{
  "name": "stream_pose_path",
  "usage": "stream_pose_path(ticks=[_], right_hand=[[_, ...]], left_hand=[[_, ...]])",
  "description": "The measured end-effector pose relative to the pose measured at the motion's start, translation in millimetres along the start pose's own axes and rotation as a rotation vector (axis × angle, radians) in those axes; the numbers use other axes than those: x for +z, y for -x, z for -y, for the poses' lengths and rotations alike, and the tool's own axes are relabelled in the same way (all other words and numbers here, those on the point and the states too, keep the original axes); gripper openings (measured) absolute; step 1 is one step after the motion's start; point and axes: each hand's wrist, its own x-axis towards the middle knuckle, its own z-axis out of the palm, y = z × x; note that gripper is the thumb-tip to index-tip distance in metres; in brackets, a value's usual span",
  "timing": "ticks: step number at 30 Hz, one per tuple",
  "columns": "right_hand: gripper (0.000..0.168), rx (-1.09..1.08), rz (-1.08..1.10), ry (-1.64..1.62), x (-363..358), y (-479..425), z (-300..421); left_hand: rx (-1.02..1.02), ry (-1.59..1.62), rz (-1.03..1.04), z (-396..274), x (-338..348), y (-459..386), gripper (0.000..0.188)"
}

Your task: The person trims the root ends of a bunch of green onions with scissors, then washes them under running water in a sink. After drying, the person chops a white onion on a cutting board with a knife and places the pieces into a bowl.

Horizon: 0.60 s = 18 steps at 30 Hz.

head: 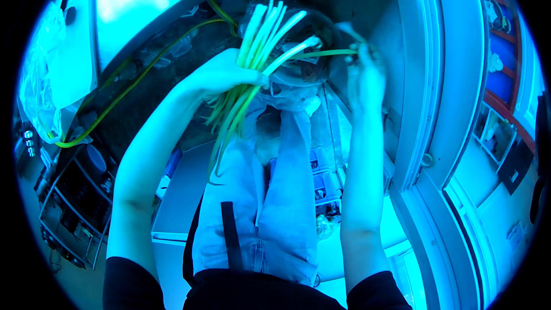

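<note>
My left hand (pixel 223 74) is closed around a bunch of scallions (pixel 263 47). Their pale root ends point up and away from me, and their green leaves hang down over my legs. One scallion, its rooty end (pixel 313 43) showing, leans right of the others. Out to the right, my right hand (pixel 366 77) pinches a thin green strip (pixel 329 53) that stretches back towards this scallion. A blurred whitish piece (pixel 349 30) juts from the same fingers. Beneath the bunch stands a container lined with a clear plastic bag (pixel 290 94), dark scraps inside it.
A yellow hose (pixel 146 73) curves along the left. Beyond it are a plastic bag (pixel 43 73) and a metal rack (pixel 77 206). A door frame (pixel 417 73) rises at the right. Blue plastic baskets (pixel 325 185) stand beside my legs.
</note>
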Motion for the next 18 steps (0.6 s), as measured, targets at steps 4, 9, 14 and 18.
stream_pose_path(ticks=[4,9,14,18], right_hand=[[0.011,0.117,0.170,-0.080,-10,-3,0],[0.014,0.288,0.294,-0.166,9,11,-7],[0.015,0.133,0.237,0.050,23,13,-10],[0.017,0.018,0.217,0.150,23,4,-8]], left_hand=[[0.039,0.068,-0.013,0,-9,7,0.030],[0.187,0.006,-0.021,-2,-1,-13,0.028],[0.076,0.252,0.167,-12,16,-16,0.026],[0.007,0.354,0.175,-12,19,-15,0.025]])
